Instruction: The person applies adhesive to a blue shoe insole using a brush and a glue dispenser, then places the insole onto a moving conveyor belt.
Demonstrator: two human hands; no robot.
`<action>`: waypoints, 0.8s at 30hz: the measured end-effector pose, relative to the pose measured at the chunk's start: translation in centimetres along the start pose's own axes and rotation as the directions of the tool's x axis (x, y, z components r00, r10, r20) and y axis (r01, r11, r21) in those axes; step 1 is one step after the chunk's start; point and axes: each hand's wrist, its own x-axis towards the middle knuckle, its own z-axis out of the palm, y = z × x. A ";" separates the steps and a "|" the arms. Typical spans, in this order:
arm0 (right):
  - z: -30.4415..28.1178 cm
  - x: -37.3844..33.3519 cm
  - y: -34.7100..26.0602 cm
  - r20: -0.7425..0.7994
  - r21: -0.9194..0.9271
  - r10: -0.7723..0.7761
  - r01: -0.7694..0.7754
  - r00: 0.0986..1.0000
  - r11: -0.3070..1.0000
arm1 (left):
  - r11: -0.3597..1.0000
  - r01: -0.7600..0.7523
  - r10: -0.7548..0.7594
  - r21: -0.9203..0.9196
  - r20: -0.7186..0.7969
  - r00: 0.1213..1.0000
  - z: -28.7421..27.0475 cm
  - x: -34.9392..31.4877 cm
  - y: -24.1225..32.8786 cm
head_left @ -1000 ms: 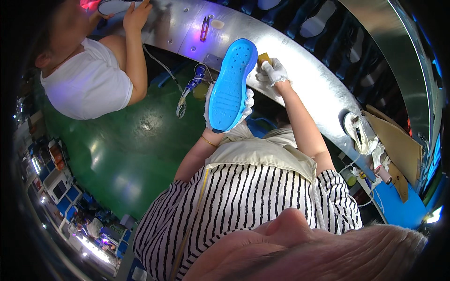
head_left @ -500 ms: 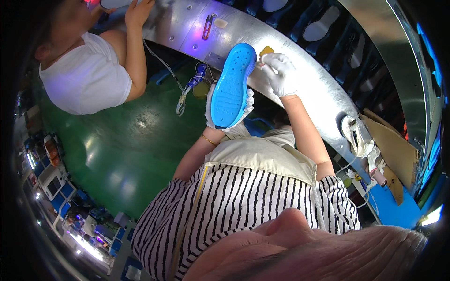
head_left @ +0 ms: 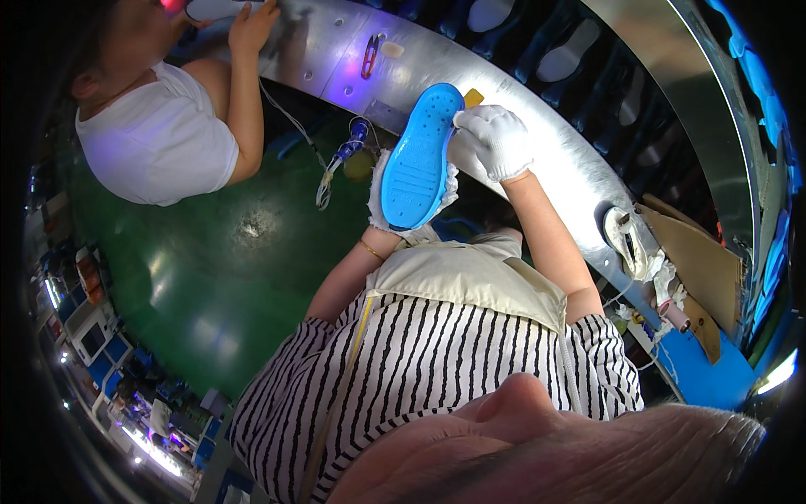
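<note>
A bright blue shoe sole (head_left: 417,164) with a raised rim is held upright over the gap in front of the bench. My left hand (head_left: 379,202), in a white glove, grips it from beneath near the heel, its fingers curled over the right edge. At the sole's right edge, near the forefoot, is my white-gloved right hand (head_left: 494,141). Its fingers are bent and pressed together against the rim; whether something small is between them is hidden. Just beyond those fingertips, a small yellow piece (head_left: 474,97) lies on the bench.
A curved metal bench (head_left: 537,139) runs ahead, bearing red-handled thread snips (head_left: 370,55) and a pale oval piece (head_left: 392,49). A white shoe (head_left: 625,242) and cardboard (head_left: 701,265) lie at right. A person in a white top (head_left: 159,134) works at left. A blue corded tool (head_left: 351,143) hangs nearby.
My right hand has moved slightly left and down, bringing its fingertips against the sole's rim. The sole has shifted a little to the right, still in my left hand.
</note>
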 end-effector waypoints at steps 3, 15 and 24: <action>-0.6 0.4 0.0 0.037 -0.070 -0.035 0.037 0.999 0.997 | 1.000 0.007 -0.007 0.014 -0.013 1.000 0.0 0.1 0.0; -1.1 -1.0 -2.8 0.401 0.590 0.376 -0.549 0.836 0.592 | 0.998 -0.056 0.057 0.010 -0.124 0.991 0.2 1.1 0.0; -0.7 -2.4 -0.1 0.331 0.682 0.661 -0.655 0.674 0.327 | 1.000 0.000 0.000 -0.005 0.014 1.000 1.0 1.0 -0.3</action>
